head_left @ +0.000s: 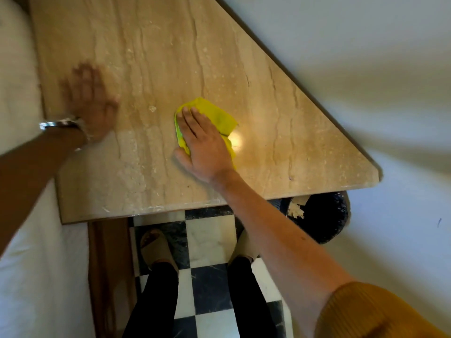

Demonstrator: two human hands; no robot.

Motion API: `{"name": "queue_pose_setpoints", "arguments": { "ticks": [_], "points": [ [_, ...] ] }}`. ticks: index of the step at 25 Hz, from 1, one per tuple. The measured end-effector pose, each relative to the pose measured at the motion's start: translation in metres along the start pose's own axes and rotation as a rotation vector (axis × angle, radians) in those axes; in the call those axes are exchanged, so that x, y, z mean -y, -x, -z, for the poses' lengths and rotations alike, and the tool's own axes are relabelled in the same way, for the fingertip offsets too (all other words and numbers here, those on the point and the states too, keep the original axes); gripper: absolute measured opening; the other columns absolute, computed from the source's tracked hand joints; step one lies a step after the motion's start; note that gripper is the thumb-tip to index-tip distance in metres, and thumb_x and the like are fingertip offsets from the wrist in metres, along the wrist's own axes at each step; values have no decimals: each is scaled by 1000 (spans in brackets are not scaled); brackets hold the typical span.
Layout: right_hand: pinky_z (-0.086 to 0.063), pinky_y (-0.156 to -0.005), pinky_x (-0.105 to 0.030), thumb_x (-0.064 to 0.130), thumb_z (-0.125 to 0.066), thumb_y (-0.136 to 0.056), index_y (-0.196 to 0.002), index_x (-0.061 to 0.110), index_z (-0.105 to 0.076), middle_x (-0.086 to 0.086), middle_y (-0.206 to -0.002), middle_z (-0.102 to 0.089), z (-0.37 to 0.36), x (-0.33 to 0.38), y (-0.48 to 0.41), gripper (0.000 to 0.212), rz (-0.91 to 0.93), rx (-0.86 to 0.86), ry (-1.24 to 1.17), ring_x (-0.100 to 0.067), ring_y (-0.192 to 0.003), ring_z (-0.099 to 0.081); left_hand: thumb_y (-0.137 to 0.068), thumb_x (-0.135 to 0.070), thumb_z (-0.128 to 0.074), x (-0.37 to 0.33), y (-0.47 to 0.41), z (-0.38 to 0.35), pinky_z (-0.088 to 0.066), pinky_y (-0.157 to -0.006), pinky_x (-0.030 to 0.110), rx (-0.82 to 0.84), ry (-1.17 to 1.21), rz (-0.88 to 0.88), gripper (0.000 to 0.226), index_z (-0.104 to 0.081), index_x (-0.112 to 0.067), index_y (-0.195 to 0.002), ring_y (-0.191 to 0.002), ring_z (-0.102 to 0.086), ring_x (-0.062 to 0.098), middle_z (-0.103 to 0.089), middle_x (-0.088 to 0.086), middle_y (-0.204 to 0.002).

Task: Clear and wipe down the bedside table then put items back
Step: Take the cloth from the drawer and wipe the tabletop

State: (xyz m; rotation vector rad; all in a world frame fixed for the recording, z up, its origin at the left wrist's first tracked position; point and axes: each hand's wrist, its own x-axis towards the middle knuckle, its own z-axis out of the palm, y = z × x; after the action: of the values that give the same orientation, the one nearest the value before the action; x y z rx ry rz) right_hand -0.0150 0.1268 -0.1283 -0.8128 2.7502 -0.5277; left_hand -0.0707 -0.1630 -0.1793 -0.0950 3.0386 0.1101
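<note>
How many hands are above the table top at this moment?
2. The left hand, blurred, is flat near the left edge of the table. The right hand presses the yellow cloth near the middle. None seems hidden.

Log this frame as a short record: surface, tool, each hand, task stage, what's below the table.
surface: beige stone tabletop
tool: yellow cloth, bunched, lying on the tabletop
right hand: flat on the cloth, fingers straight, pressing it down
left hand: flat on the tabletop near its left edge, motion-blurred
stage: wiping
below: checkered floor; dark basket under the right corner
</note>
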Motion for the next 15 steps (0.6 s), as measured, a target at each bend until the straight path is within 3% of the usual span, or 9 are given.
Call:
{"name": "queue_pose_setpoints", "arguments": {
  "ticks": [2,4,7,11,15],
  "points": [
    [-20,-126,-43,47,-51,-96,-153,8,-36,-13,-162,-31,7,-41,21,71,143,51,45,-29,-152,-25,-100,-43,-24,-20,4,3,24,-113,32,-31,33,-36,74,-10,2,-157,-152,-9,43,-11,26,-164],
    [-24,-125,-45,49,-56,-93,-153,10,-38,-14,-162,-31,17,-80,50,73,144,52,93,-30,-152,-26,-100,-42,-23,-47,9,11,11,-120,44,-55,-5,-85,73,-12,4,-156,-152,-10,42,-13,26,-164],
    [-29,-122,-47,50,-56,-92,-153,13,-37,-13,-162,-31,35,-137,81,74,-109,-56,88,-29,-151,-27,-102,-43,-20,-55,14,14,-5,-122,54,-38,-34,-100,72,-13,3,-157,-153,-11,39,-12,23,-165],
    [-23,-125,-44,48,-43,-98,-154,5,-31,-14,-164,-26,51,-158,72,72,-409,-171,101,-30,-153,-21,-103,-42,-21,-56,16,16,-7,-123,53,-22,-14,-60,68,-14,-2,-158,-154,-12,35,-13,19,-166],
    [-16,-126,-42,42,-43,-96,-153,-3,-30,-23,-162,-25,51,-137,-2,73,-688,-286,46,-35,-152,-22,-104,-41,-22,-51,15,10,-9,-124,51,-49,-6,-60,66,-16,-6,-159,-154,-14,31,-15,15,-166]
  ]
}}
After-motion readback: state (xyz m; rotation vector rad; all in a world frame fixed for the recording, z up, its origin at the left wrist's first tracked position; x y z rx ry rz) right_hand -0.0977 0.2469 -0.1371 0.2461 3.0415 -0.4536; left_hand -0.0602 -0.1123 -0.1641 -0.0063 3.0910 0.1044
